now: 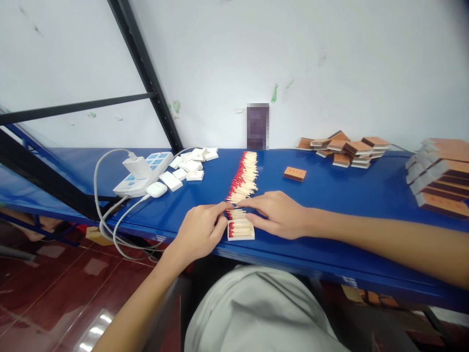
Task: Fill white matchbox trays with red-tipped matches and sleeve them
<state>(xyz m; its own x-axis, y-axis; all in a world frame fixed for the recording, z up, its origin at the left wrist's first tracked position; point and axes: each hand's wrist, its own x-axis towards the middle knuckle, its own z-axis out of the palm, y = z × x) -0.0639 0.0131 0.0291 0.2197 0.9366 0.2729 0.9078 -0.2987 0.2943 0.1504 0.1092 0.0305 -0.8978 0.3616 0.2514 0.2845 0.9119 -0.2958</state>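
Observation:
A long row of red-tipped matches (244, 178) runs across the blue table toward the wall, heads to the left. At its near end, my left hand (201, 230) touches the head side, its index finger and thumb curled round a small batch of matches (237, 214). My right hand (278, 212) reaches in from the other side, with index finger and thumb against the stick ends of that batch. Just below sits a white matchbox tray (242, 238), holding matches laid crosswise. My fingertips partly hide the batch.
White matchbox trays (188, 165) lie piled left, beside a power strip (144, 173) with cables and a white case (157, 189). A single orange matchbox sleeve (295, 174) lies right of the matches. More matchboxes are heaped behind (340, 146) and stacked far right (443, 181). A black metal frame (146, 73) stands left.

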